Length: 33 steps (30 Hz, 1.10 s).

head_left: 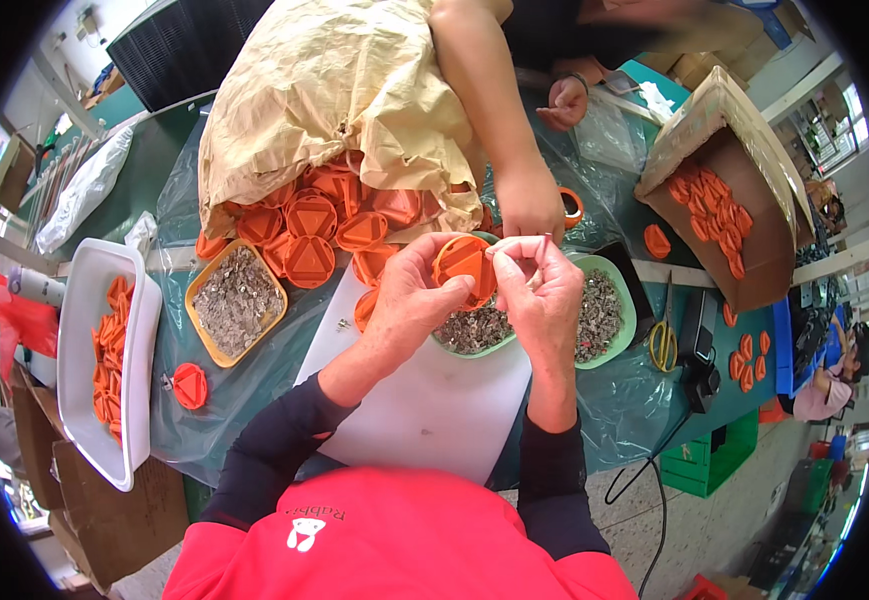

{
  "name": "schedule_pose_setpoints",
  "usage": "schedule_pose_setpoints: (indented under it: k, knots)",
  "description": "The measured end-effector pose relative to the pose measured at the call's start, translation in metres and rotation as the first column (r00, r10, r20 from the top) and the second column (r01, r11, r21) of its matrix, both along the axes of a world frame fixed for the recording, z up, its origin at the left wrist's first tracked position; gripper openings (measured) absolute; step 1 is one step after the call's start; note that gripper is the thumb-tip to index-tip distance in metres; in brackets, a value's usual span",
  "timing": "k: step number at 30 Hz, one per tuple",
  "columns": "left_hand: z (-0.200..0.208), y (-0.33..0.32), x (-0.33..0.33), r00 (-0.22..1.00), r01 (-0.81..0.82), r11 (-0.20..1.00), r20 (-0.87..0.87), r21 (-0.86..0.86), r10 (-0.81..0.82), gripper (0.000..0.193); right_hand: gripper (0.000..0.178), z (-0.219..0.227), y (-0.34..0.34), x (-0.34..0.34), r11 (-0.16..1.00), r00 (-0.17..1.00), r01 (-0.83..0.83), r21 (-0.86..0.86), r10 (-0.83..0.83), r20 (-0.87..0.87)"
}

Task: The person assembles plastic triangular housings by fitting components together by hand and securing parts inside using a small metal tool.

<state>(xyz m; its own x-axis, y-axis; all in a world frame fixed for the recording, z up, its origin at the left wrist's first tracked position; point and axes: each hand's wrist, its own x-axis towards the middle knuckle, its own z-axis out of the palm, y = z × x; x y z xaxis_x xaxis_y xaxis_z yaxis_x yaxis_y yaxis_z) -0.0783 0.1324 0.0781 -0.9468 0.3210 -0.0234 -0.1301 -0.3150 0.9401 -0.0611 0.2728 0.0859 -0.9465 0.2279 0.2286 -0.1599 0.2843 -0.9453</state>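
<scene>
My left hand [401, 300] grips a round orange plastic disc [462, 260] with a raised triangle, above a white board [409, 405]. Thumb and fingers of my right hand [539, 290] are pinched together at the disc's right edge; what they hold is too small to make out. Just beneath are two green tubs [622, 345] of small metal pieces, partly covered by my hands. Beyond them, many like orange discs [310, 216] spill from a big tan sack [344, 90]. A yellow tub [236, 302] of small metal pieces stands to the left.
Another person's arm [499, 110] reaches in beside the sack. A white bin [139, 380] with orange parts is at the left. On the right are a cardboard box [754, 190] of orange parts, yellow-handled scissors [663, 340], a black device [699, 350] with a cable, and a green crate [709, 455].
</scene>
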Motion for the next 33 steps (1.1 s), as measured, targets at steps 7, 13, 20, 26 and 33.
schedule_pose_setpoints:
  k: [7,13,20,26,33]
  knots:
    - [-0.005,0.010,-0.007,0.988,0.070,0.997,0.137,-0.034,-0.065,0.026,0.007,-0.001,0.017,-0.002,0.970,0.992,0.015,-0.243,0.016,0.124]
    - [-0.008,0.015,-0.013,0.902,0.122,0.977,0.391,0.177,-0.183,0.020,0.010,-0.004,0.030,-0.008,0.961,0.974,0.022,-0.275,0.041,0.223]
    - [-0.006,0.019,-0.013,0.893,0.144,0.979,0.408,0.145,-0.191,0.020,0.010,-0.014,0.040,-0.014,0.927,0.954,0.002,-0.375,0.111,0.277]
    - [-0.007,0.018,-0.007,0.982,0.116,0.988,0.163,-0.099,-0.099,0.026,0.011,-0.009,0.036,-0.011,0.971,0.957,-0.003,-0.239,0.072,0.280]
    - [-0.018,0.025,0.000,0.996,-0.027,0.989,-0.090,-0.145,0.014,0.036,0.007,-0.016,0.030,-0.010,0.998,0.992,0.021,0.053,-0.027,0.120]
